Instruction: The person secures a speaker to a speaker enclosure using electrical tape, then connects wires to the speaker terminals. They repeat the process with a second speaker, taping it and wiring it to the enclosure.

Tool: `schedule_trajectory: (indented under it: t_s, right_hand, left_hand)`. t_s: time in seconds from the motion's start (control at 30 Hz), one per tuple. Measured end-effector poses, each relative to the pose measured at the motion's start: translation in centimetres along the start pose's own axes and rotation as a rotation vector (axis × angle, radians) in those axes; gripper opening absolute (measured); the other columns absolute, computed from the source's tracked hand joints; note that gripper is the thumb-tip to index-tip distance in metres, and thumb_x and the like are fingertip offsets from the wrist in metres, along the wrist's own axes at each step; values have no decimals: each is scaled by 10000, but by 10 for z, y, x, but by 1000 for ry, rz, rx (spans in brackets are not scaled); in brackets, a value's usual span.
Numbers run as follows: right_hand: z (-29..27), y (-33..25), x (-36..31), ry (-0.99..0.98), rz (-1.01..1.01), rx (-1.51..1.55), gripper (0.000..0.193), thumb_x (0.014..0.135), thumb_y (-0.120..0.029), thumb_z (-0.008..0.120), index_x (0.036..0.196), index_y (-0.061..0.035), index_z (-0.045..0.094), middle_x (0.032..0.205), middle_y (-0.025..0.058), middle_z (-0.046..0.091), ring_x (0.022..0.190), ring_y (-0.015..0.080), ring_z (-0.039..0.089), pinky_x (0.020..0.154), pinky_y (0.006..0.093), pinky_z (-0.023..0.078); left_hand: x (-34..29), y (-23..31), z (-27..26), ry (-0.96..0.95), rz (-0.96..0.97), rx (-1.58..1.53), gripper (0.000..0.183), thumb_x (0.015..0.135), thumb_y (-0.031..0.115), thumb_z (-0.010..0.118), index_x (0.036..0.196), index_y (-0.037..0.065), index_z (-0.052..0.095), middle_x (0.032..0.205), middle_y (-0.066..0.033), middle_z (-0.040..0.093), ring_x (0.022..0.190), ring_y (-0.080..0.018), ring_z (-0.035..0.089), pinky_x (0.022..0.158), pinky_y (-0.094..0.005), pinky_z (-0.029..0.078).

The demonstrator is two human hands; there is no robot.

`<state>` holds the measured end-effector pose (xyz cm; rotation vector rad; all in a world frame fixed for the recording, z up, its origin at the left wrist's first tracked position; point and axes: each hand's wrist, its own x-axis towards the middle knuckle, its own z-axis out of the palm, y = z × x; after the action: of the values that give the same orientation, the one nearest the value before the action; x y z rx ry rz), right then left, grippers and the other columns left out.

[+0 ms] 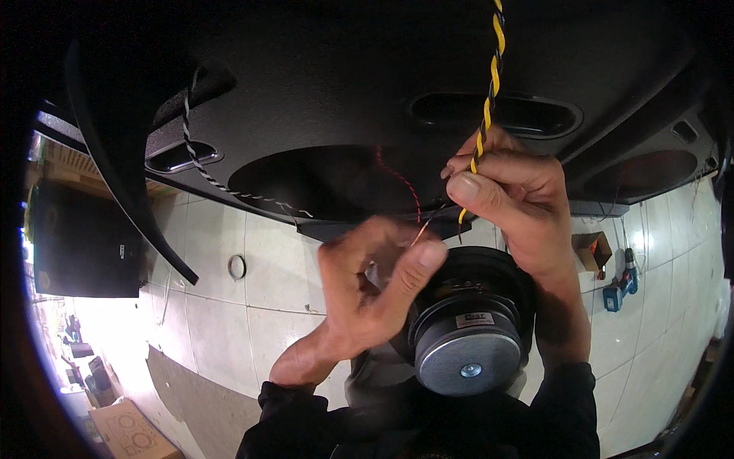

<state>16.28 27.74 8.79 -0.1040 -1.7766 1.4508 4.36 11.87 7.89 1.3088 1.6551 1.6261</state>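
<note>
wire work at speaker enclosure, speaker driver below the hands

pale tiled floor (252, 283) fills the background, with a black enclosure panel (321, 92) spanning the upper half of the view from 9 to 3 o'clock. the panel shows a large round cutout (321, 180) near centre, oblong slots at 10 and 1 o'clock, and a second round cutout toward 3 o'clock.

right hand (508, 191), just right of centre, has its fingers pinched on a yellow-and-black twisted wire (493, 73) that runs up to 12 o'clock and out of view. its lower end shows just below the thumb.

left hand (375, 283), at centre and blurred, has its fingers curled, thumb raised toward the right hand. a thin copper-coloured strand (419, 231) sits at its fingertips; whether it is actually gripped cannot be told. a red-and-black twisted wire (401, 182) comes out of the central cutout toward that point.

speaker driver (470, 329) sits directly below both hands at 6 o'clock, magnet side facing the camera, partly covered by the left hand.

a black-and-white twisted wire (199, 157) lies across the panel at 10 o'clock. a blue cordless drill (621, 287) and an open cardboard box (592, 251) rest on the floor at 3 o'clock. a black cabinet (80, 237) stands at 9 o'clock, and a small ring (237, 266) lies on the tiles beside it.
</note>
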Motion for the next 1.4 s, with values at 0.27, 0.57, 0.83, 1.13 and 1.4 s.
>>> schedule_trajectory:
  t_s: [0.27,0.57,0.83,1.13,1.4]
  right_hand:
    - [1,-12,-5,77,132,-89,103,898,-58,732,979,5,729,944,90,683,789,80,678,640,211,516]
    - [-5,8,5,-276,-14,389,246,787,25,763,924,-56,576,1101,186,692,992,280,680,760,334,549]
    - [-8,8,12,-283,-80,234,284,777,85,781,931,-47,582,886,101,643,846,177,667,698,274,546]
    - [-4,-20,-2,-111,514,241,190,826,-2,786,882,-10,604,816,72,621,729,144,659,643,237,516]
    - [-13,1,5,-179,-171,-174,155,822,-2,779,838,-13,625,777,92,629,719,148,662,618,263,515]
  left_hand:
    - [12,-17,17,-87,-348,-570,270,941,217,725,1049,-25,677,928,-120,733,883,-162,700,862,-324,518]
    - [10,-26,-2,-171,-486,-1043,157,945,157,645,995,17,696,865,-89,717,810,-160,673,771,-288,447]
    - [10,-20,-1,42,-227,-508,120,888,94,724,975,11,725,917,-115,742,793,-164,674,739,-305,482]
    - [30,-30,-17,299,1088,865,197,702,47,815,874,101,736,929,-34,688,879,-169,622,688,-287,523]
    - [25,-24,-29,-172,-75,-694,436,995,342,615,1098,-75,695,969,-170,735,832,-191,714,704,-304,559]
